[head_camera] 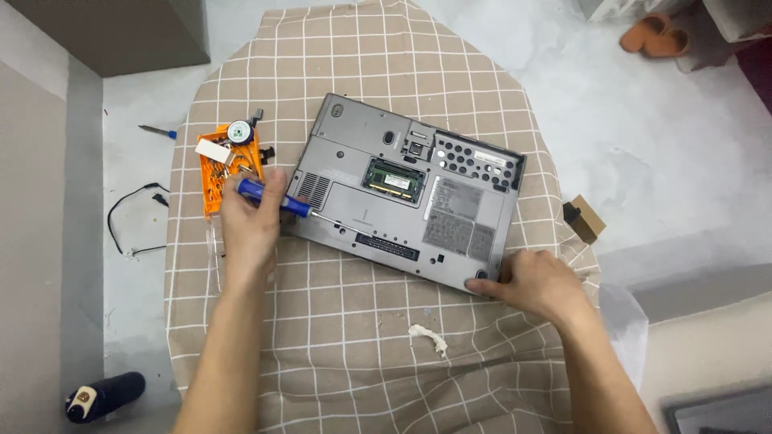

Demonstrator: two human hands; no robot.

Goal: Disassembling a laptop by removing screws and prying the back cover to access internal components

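Now the left hand (251,221) pinches a blue-handled screwdriver (273,198), its tip at the edge of the upturned grey laptop (402,193) on the checked cloth (362,337); the right hand (535,281), fingers curled together, presses the laptop's near corner

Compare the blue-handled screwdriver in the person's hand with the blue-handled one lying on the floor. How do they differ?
The held screwdriver is gripped by the left hand, its tip on the grey laptop; the floor screwdriver lies untouched on the bare floor. The held one looks bigger and has a thicker handle; the floor one looks slim and small. Both have blue handles and metal shafts.
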